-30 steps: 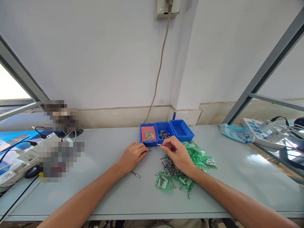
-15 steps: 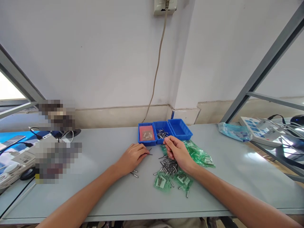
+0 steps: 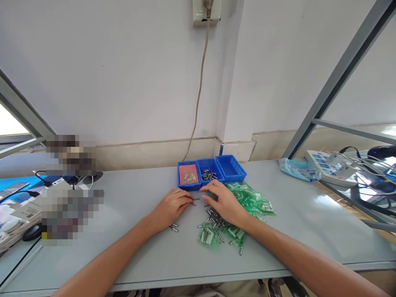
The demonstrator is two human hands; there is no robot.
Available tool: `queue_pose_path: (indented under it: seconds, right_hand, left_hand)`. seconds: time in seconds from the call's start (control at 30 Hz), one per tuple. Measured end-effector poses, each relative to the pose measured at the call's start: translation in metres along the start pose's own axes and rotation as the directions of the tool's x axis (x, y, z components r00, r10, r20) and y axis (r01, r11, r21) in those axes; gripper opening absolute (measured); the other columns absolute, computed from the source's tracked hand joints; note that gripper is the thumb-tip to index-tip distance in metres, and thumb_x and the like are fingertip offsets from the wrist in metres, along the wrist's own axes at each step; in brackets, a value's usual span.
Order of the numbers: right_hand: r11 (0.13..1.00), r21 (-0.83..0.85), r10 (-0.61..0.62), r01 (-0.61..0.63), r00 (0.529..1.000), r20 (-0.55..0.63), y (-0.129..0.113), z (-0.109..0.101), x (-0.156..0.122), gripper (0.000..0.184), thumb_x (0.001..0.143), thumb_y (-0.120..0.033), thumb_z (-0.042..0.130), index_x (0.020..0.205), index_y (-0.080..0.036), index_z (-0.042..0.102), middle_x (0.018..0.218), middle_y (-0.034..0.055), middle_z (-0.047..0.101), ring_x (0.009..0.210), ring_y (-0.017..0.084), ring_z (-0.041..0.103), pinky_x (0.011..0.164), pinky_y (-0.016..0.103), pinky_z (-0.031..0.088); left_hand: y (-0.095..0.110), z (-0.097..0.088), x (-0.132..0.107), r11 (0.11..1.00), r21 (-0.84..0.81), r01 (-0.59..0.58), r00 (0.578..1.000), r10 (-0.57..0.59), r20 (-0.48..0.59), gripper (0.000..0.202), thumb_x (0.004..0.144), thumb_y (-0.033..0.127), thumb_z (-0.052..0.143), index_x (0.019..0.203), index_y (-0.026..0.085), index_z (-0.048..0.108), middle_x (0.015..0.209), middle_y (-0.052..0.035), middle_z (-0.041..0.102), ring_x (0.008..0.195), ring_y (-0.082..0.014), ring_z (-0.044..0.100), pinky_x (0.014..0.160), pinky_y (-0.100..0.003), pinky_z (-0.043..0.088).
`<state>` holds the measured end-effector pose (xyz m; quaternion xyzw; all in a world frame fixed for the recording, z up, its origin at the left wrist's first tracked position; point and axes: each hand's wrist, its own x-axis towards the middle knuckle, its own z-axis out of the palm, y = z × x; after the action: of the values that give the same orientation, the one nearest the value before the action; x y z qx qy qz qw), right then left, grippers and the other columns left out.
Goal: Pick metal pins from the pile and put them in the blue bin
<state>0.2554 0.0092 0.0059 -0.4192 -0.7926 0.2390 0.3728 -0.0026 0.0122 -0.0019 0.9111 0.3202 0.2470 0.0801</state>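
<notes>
My left hand [image 3: 172, 206] rests on the grey table [image 3: 130, 247], fingers curled over a thin metal pin whose tip pokes out at the right. My right hand [image 3: 223, 201] lies over a heap of small metal pins [image 3: 213, 218], fingers stretched out low towards the left. Under and right of it is a pile of green plastic packets [image 3: 250, 198]. Just beyond both hands stand three joined blue bins [image 3: 212, 171]: the left one holds a red packet, the middle one holds pins, the right one is bare.
Two loose pins [image 3: 173, 227] lie by my left wrist. A cable hangs from a wall socket [image 3: 206, 10]. A power strip with cables [image 3: 334, 169] and a blue packet [image 3: 297, 169] sit at the right, behind a grey frame post. Boxes and wires crowd the left edge.
My right hand has come down from its raised pinch near the middle bin and now lies flat over the pin heap. The left hand has barely moved. The camera has tilted slightly.
</notes>
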Motion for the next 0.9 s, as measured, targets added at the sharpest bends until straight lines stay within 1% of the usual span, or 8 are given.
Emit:
queue_pose_path:
  seconds: [0.07, 0.17, 0.33, 0.43, 0.53, 0.7, 0.8, 0.9]
  right_hand:
    - [0.980, -0.183, -0.068, 0.082, 0.994, 0.081, 0.001, 0.003, -0.003, 0.020, 0.100, -0.025, 0.062, 0.117, -0.027, 0.072, 0.114, 0.0083, 0.066, 0.104, 0.027, 0.057, 0.093, 0.043, 0.045]
    - [0.932, -0.343, -0.062, 0.118, 0.983, 0.171, 0.003, 0.007, -0.005, 0.018, 0.101, -0.022, 0.061, 0.115, -0.026, 0.072, 0.110, 0.0076, 0.067, 0.100, 0.027, 0.056, 0.089, 0.043, 0.042]
    - [0.930, -0.351, -0.045, 0.109, 0.982, 0.186, 0.002, 0.010, -0.005, 0.010, 0.102, -0.023, 0.061, 0.097, -0.025, 0.069, 0.099, 0.0041, 0.067, 0.094, 0.024, 0.057, 0.085, 0.039, 0.039]
    - [0.951, -0.294, -0.047, 0.091, 0.987, 0.154, 0.000, 0.008, -0.005, 0.010, 0.101, -0.020, 0.059, 0.095, -0.024, 0.066, 0.097, 0.0033, 0.065, 0.093, 0.024, 0.057, 0.085, 0.038, 0.039]
    - [0.988, -0.155, -0.014, 0.023, 0.998, 0.061, -0.004, 0.005, -0.004, 0.012, 0.102, -0.020, 0.053, 0.094, -0.024, 0.061, 0.095, 0.0029, 0.063, 0.087, 0.022, 0.057, 0.080, 0.035, 0.041]
    - [0.972, 0.190, 0.154, -0.139, 0.986, -0.064, -0.004, 0.000, 0.000, 0.028, 0.106, -0.038, 0.047, 0.081, -0.024, 0.052, 0.075, -0.0013, 0.052, 0.069, 0.019, 0.047, 0.064, 0.031, 0.036]
    - [0.943, 0.273, 0.216, -0.190, 0.974, -0.069, 0.000, 0.000, 0.002, 0.040, 0.106, -0.048, 0.046, 0.075, -0.023, 0.049, 0.071, -0.0021, 0.048, 0.066, 0.018, 0.042, 0.061, 0.030, 0.034]
    - [0.930, 0.303, 0.240, -0.210, 0.968, -0.066, 0.003, 0.001, 0.003, 0.042, 0.105, -0.052, 0.046, 0.075, -0.023, 0.051, 0.071, -0.0020, 0.049, 0.066, 0.017, 0.043, 0.062, 0.030, 0.034]
  left_hand:
    - [0.000, 0.001, 0.000, 1.000, 0.001, -0.017, 1.000, 0.017, 0.007, 0.025, 0.109, 0.024, 0.049, 0.114, 0.024, 0.074, 0.118, -0.0052, 0.073, 0.110, -0.0213, 0.064, 0.102, -0.040, 0.049]
    - [0.001, 0.002, 0.000, 1.000, -0.009, -0.029, 0.999, 0.029, 0.021, 0.026, 0.109, 0.024, 0.049, 0.113, 0.024, 0.075, 0.116, -0.0051, 0.074, 0.107, -0.0205, 0.065, 0.101, -0.039, 0.049]
    - [0.004, 0.003, -0.001, 0.999, -0.014, -0.029, 0.999, 0.029, 0.037, 0.025, 0.109, 0.023, 0.050, 0.113, 0.024, 0.074, 0.116, -0.0039, 0.074, 0.105, -0.0193, 0.065, 0.098, -0.037, 0.049]
    - [0.005, 0.003, 0.000, 1.000, 0.001, -0.029, 0.999, 0.029, 0.027, 0.025, 0.109, 0.024, 0.049, 0.112, 0.024, 0.074, 0.114, -0.0041, 0.073, 0.103, -0.0192, 0.066, 0.096, -0.036, 0.050]
    - [0.005, 0.002, 0.000, 1.000, 0.021, -0.018, 1.000, 0.018, 0.019, 0.024, 0.109, 0.026, 0.050, 0.111, 0.024, 0.074, 0.112, -0.0048, 0.073, 0.102, -0.0198, 0.065, 0.096, -0.036, 0.050]
    - [0.008, -0.006, 0.001, 1.000, -0.005, 0.001, 0.999, -0.001, 0.044, 0.023, 0.108, 0.027, 0.051, 0.109, 0.023, 0.073, 0.110, -0.0059, 0.069, 0.100, -0.0200, 0.063, 0.095, -0.037, 0.048]
    - [0.015, -0.012, -0.001, 0.999, -0.027, 0.044, 0.996, -0.042, 0.082, 0.019, 0.105, 0.034, 0.058, 0.114, 0.024, 0.070, 0.115, -0.0065, 0.067, 0.107, -0.0228, 0.061, 0.100, -0.039, 0.045]
    - [0.022, -0.016, -0.002, 0.997, -0.031, 0.074, 0.990, -0.069, 0.120, 0.032, 0.098, 0.047, 0.068, 0.121, 0.025, 0.066, 0.121, -0.0071, 0.064, 0.113, -0.0261, 0.057, 0.103, -0.043, 0.042]
